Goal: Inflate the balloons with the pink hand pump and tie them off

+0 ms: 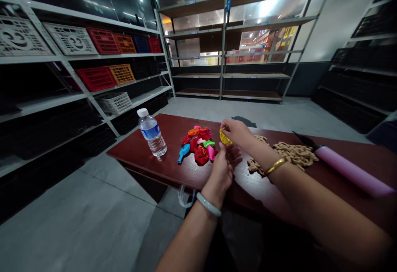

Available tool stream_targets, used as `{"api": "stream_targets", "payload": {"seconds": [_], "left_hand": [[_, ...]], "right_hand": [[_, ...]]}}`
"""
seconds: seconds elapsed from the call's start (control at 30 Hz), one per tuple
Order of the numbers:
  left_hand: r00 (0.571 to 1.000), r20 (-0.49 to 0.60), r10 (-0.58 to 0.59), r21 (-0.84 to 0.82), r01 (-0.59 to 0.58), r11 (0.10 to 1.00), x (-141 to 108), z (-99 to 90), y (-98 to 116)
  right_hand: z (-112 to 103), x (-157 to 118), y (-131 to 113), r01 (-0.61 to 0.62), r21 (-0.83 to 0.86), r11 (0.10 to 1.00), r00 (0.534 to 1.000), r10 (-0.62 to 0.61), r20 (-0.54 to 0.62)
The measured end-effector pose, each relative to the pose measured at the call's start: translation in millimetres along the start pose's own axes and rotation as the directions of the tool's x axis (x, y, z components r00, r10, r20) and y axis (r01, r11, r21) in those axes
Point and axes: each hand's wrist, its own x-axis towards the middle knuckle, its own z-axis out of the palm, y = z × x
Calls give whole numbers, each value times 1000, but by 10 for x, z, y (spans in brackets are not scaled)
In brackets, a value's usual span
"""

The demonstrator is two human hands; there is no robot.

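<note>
A small yellow balloon (226, 137) hangs from the pinched fingers of my right hand (236, 133), above the dark red table (173, 129). Just below and nearer, my left hand (223, 163) is held palm up with its fingers apart, with nothing visible in it. To the left lies a pile of deflated balloons (201, 150), red, pink, orange, green and blue. Partly behind my right forearm, a heap of tan, peanut-like pieces (294, 154) is spread on the tabletop.
A capped water bottle (153, 134) stands at the table's left. A pink cylinder with a black tip (350, 168) lies at the right. Clear plastic (185, 197) hangs at the near edge. Shelves with crates (102, 40) line the left wall.
</note>
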Motion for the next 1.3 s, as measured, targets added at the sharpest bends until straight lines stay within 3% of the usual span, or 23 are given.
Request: {"api": "stream_targets", "payload": {"seconds": [0.17,0.27,0.47,0.53,0.6,0.67,0.7,0.73,0.8,0.9,1.07,1.13,1.23,1.3], "left_hand": [[998,57,-34,-238,46,970,153,388,60],[997,79,-26,-285,47,957,178,582,19],[994,-27,-107,-232,98,968,286,822,-216],[994,-8,-105,-168,102,981,334,866,-232],[998,32,-63,-74,65,995,396,893,-195],[999,46,-12,39,10,999,484,904,-129],[999,47,4,91,-8,996,538,907,-96],[999,50,8,133,-14,991,596,907,-67],[998,68,-18,180,6,984,719,901,-28],[988,126,-89,155,69,985,880,870,-3],[967,212,-143,-58,158,986,1074,762,39],[964,230,-136,-138,170,976,1159,717,62],[963,242,-116,-223,171,960,1287,651,100],[970,223,-92,-275,153,949,1351,603,126]], "right_hand": [[-184,-355,-53,74,-81,994,990,-83,-113],[-216,-578,20,58,-109,992,982,-76,-171],[-296,-954,299,27,-121,992,974,-54,-220],[-402,-1107,485,4,-133,991,969,-36,-246],[-561,-1281,767,-101,-184,978,958,45,-283],[-739,-1457,1129,-388,-277,879,899,294,-326],[-820,-1541,1322,-556,-321,767,824,460,-329],[-887,-1618,1510,-643,-323,695,764,548,-341],[-969,-1752,1838,-721,-326,612,693,648,-316],[-973,-1883,2156,-755,-340,561,643,735,-215],[-939,-1870,2359,-739,-374,561,639,760,-122],[-963,-1751,2333,-740,-390,548,643,745,-174],[-959,-1460,2088,-667,-412,620,745,556,-368],[-880,-1247,1812,-536,-429,727,838,398,-374]]}}
